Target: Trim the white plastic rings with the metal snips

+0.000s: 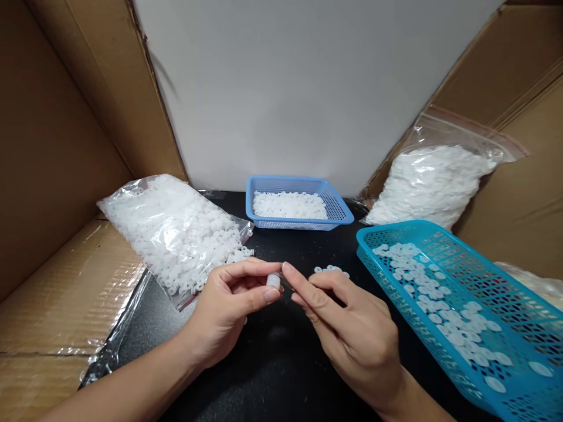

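Between the thumb and fingers of my left hand [233, 296] is a small white plastic cylinder [273, 281], ribbed like a short stack of rings. My right hand [352, 328] is closed, its index finger stretched along a thin, metallic-looking tool [287, 283] whose tip meets the cylinder's right side. Most of that tool is hidden by the fingers, so its exact kind does not show. Both hands are close together above the black table [264, 375]. Several loose white rings [331, 269] lie on the table just beyond my right hand.
An open clear bag [176, 228] spills white rings at the left. Behind the hands stands a blue basket [338, 214] holding white rings. A turquoise basket [422, 325] with white discs and rings is at the right. Another full bag [433, 179] leans behind it. Cardboard walls [65, 88] flank the table.
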### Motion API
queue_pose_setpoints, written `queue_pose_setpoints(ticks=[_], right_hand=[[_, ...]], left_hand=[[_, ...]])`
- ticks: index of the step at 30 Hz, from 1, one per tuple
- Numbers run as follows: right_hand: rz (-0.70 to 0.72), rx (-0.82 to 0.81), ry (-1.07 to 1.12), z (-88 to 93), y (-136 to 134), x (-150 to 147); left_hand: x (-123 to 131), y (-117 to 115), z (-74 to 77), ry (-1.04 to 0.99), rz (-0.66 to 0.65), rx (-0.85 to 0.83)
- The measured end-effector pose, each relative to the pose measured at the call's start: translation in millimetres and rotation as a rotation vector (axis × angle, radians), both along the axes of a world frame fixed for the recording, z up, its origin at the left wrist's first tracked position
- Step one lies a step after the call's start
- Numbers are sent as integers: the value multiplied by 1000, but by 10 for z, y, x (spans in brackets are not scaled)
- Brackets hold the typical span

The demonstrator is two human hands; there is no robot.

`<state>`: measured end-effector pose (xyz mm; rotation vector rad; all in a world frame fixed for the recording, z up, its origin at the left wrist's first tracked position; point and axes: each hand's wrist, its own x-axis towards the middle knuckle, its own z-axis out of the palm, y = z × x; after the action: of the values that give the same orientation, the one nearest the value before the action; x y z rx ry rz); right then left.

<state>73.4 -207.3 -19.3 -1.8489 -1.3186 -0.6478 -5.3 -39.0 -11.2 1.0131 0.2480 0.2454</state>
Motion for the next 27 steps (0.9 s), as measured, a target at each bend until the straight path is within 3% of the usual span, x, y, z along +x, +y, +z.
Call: queue_pose_setpoints(ticks=[27], right_hand=[[-88, -93, -135, 22, -50, 3]], left_hand=[[-1, -7, -9, 15, -9, 38]])
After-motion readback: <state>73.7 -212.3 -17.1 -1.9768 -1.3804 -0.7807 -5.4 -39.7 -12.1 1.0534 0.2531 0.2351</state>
